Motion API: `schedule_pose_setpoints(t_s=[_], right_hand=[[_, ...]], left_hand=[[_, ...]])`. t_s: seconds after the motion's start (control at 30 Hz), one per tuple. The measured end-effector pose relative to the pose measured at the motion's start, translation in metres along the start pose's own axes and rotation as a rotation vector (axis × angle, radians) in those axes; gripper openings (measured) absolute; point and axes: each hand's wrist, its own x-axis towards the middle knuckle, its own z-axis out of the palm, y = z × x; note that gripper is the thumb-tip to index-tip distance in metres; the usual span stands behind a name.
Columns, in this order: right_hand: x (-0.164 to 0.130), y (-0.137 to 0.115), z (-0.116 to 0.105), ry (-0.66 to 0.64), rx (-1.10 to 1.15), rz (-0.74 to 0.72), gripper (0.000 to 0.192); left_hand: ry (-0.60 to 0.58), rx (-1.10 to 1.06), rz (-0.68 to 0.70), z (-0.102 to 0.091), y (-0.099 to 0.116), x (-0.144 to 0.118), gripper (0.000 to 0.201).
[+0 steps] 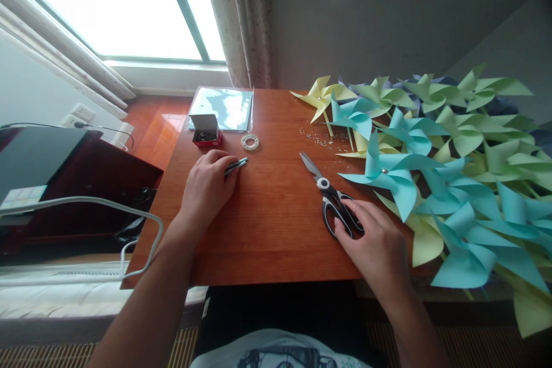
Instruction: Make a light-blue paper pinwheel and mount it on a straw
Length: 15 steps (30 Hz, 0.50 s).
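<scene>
Scissors (pixel 330 195) lie flat on the tabletop (pixel 267 230), right of its middle and just beside the pile of paper pinwheels (pixel 435 167). Their long axis runs on a diagonal: the shut blades point up and left toward the far edge, the black loop handles down and right toward the person. The right hand (pixel 379 247) rests on those handles, fingers (pixel 345 230) curled lightly over the loops but not threaded through them, so it touches rather than clamps. Steel blades and a thick grip suggest a stiff, fairly heavy tool that slides easily on polished wood; the loops are the safe place to take hold. The left hand (pixel 207 187) lies palm down, fingers together over a thin metal rod (pixel 236 165) that points up and right. A tape roll (pixel 250 142) and a small box (pixel 206 130) sit beyond it.
</scene>
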Motion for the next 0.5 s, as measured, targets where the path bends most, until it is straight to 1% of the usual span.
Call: schedule_pose_setpoints(t_s=[0.17, 0.5], right_hand=[[0.0016, -0.0031, 0.0001, 0.004, 0.002, -0.016, 0.026], [0.0047, -0.0003, 0.0018, 0.012, -0.025, -0.002, 0.027]], left_hand=[[0.013, -0.013, 0.006, 0.0019, -0.0015, -0.0002, 0.026], [0.017, -0.011, 0.017, 0.0029, -0.0020, 0.0006, 0.027]])
